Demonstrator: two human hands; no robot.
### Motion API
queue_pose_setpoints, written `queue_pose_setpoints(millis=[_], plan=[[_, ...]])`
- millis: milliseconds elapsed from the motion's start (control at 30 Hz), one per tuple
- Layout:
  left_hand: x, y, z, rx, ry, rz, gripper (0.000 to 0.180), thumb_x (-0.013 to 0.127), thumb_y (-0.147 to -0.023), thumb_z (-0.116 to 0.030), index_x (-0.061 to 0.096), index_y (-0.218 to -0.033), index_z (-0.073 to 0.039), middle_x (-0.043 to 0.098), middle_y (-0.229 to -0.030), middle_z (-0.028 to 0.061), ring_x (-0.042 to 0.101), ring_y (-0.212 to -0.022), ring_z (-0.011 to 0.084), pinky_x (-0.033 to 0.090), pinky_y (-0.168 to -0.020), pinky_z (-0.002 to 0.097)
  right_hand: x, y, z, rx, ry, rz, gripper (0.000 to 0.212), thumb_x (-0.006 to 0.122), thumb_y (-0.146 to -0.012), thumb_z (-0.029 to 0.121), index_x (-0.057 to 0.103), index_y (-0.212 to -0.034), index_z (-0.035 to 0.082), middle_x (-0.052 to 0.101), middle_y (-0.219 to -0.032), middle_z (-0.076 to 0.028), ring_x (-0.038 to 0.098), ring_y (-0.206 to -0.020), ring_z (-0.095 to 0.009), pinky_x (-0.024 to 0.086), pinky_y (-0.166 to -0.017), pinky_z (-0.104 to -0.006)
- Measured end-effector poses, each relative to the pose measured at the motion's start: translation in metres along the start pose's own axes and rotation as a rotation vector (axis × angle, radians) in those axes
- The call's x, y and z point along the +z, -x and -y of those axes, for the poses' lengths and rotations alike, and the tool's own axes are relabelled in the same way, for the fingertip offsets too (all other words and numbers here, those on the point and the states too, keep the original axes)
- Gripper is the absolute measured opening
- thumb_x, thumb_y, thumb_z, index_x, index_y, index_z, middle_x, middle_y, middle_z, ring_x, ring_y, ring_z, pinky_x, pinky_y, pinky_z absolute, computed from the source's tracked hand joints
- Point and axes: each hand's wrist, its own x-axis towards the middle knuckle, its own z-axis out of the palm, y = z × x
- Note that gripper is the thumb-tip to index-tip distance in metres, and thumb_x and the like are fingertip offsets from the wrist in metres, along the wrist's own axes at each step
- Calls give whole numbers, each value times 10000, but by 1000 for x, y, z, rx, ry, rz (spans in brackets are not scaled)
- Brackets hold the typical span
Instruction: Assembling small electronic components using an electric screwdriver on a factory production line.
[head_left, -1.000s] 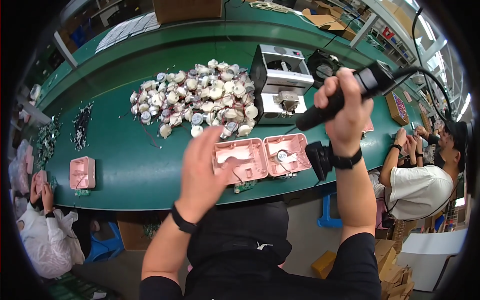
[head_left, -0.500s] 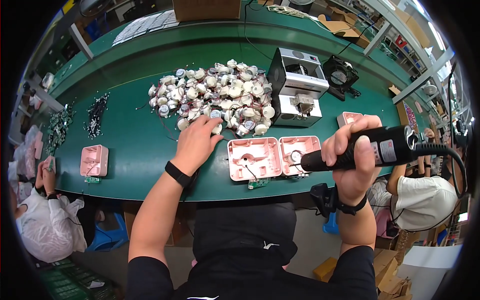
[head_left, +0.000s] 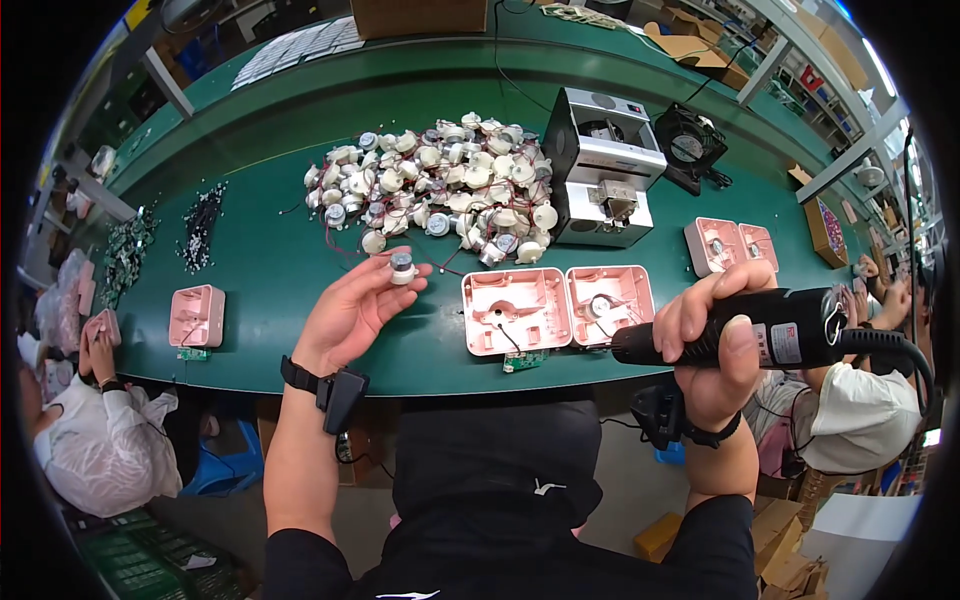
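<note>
My left hand is turned palm up and holds a small round motor with a silver top and white base between its fingers, just in front of a heap of similar motors with red and dark wires. My right hand grips a thick black corded electric screwdriver, its nose pointing left. Below that nose and to its left lies an opened pink plastic case in two halves: a left half with a green circuit board at its front edge, and a right half containing a round part.
A black-and-silver benchtop machine stands behind the case, beside a black fan. Another opened pink case lies at right, a pink shell at left. Small dark parts are heaped far left. Co-workers sit at both sides.
My left hand has drawn back from the heap and turned palm up, now with a motor in its fingers. The screwdriver in my right hand has shifted slightly right and down.
</note>
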Motion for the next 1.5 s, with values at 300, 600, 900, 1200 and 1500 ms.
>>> queue_pose_setpoints(millis=[300, 600, 900, 1200, 1500], plan=[[43, 1, 16, 126, -483, 69, 352, 562, -991, -143, 517, -1314, -11, 628, -1225, 119, 628, -1063, 174, 534, -896, 286, 3, 3, 6, 1, -8, 18, 401, 624, -910, 361, 395, -1066, 71, 504, -748, -64, 510, -517, -145, 464, -525, -295], [67, -5, 32, 405, -850, 227, 271, 658, -901, -84, 611, -1162, -28, 627, -1251, 84, 613, -1123, 225, 499, -930, 312, 1, 3, 10, 86, -101, -9, 475, 718, -869, 304, 380, -1098, 61, 527, -774, -94, 516, -594, -157, 484, -579, -307], [66, -15, 45, 798, -1476, 224, 281, 737, -799, -129, 663, -1067, -92, 629, -1179, 95, 539, -1190, 323, 418, -1027, 442, 8, -1, -6, 32, -42, 12, 408, 625, -908, 372, 402, -1074, 73, 510, -751, -62, 515, -516, -147, 470, -529, -306], [63, -23, 59, 822, -1533, 169, 304, 759, -760, -129, 663, -1048, -106, 641, -1146, 54, 526, -1208, 280, 368, -1071, 461, 31, -14, -31, 65, -155, 96, 390, 623, -914, 348, 399, -1086, 79, 517, -762, -71, 529, -553, -161, 483, -554, -326], [60, -27, 61, 775, -1421, 102, 412, 779, -716, -88, 616, -1094, -73, 651, -1123, 72, 537, -1191, 274, 385, -1048, 458, 48, -23, -61, 66, -149, 94, 341, 641, -890, 128, 375, -1088, 47, 559, -786, -100, 546, -631, -143, 495, -598, -309]])
